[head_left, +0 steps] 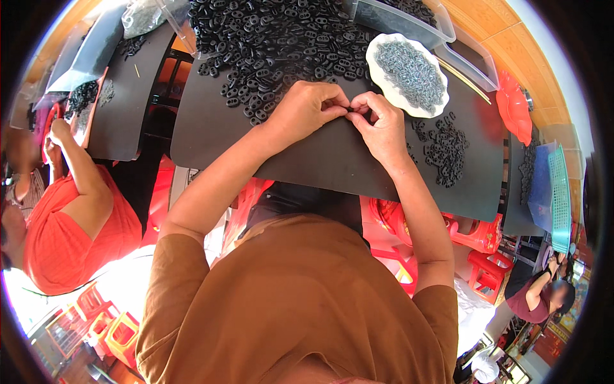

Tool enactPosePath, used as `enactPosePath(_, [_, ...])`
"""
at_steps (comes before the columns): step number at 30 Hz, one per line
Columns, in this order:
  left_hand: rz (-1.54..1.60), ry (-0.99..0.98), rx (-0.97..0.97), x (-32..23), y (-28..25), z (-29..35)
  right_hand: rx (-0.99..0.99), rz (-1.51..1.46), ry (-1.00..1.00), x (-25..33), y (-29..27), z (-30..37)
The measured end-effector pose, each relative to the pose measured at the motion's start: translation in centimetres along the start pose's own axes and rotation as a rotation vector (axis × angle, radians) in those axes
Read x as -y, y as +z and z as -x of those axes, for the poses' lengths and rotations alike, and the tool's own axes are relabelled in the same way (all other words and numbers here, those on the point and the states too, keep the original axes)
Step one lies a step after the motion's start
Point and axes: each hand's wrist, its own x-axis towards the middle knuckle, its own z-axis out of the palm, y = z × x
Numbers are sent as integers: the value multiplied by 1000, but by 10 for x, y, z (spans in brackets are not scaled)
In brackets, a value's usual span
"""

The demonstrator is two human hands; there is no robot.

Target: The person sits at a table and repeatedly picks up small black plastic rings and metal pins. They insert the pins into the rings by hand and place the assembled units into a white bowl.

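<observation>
Over the dark table (307, 168), my left hand (306, 110) and my right hand (381, 125) meet, fingertips pinched around a small black piece (350, 109). Most of that piece is hidden by the fingers. Just beyond my hands spreads a large heap of small black oval parts with two holes (268, 48). A white scalloped dish (377, 72) stands to the right of my right hand, filled with tiny grey metallic pieces (412, 75) too small to name. A smaller pile of black parts (446, 152) lies right of my right wrist.
Clear plastic bins (393, 18) stand at the far edge. Thin yellowish sticks (465, 80) and a red dish (513, 107) are at right, near a green basket (561, 198). Red stools (489, 275) stand below. A person in red (83, 224) sits at another table, left.
</observation>
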Motion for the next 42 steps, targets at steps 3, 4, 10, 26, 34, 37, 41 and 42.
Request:
enactPosePath(3, [-47,54,-6,0,0,1,-8,30,-32,2,-2,3])
enactPosePath(4, [-63,68,-7,-1,0,1,-16,52,-60,1,-3,3])
enactPosePath(10, [-49,95,-22,3,3,1,-1,-21,-104,-4,-3,4])
enactPosePath(26, [-10,54,10,2,0,1,19,-86,-61,-3,-4,3])
enactPosePath(34, [-21,128,18,5,2,0,11,-64,-175,-2,-2,2])
enactPosePath(37, [-3,131,12,8,3,0,8,-59,-182,-3,-1,3])
enactPosePath(41, [-51,149,29,7,2,-1,19,0,-236,-4,0,2])
enactPosePath(42, [-54,151,31,7,2,-1,22,-6,-232,-4,0,2])
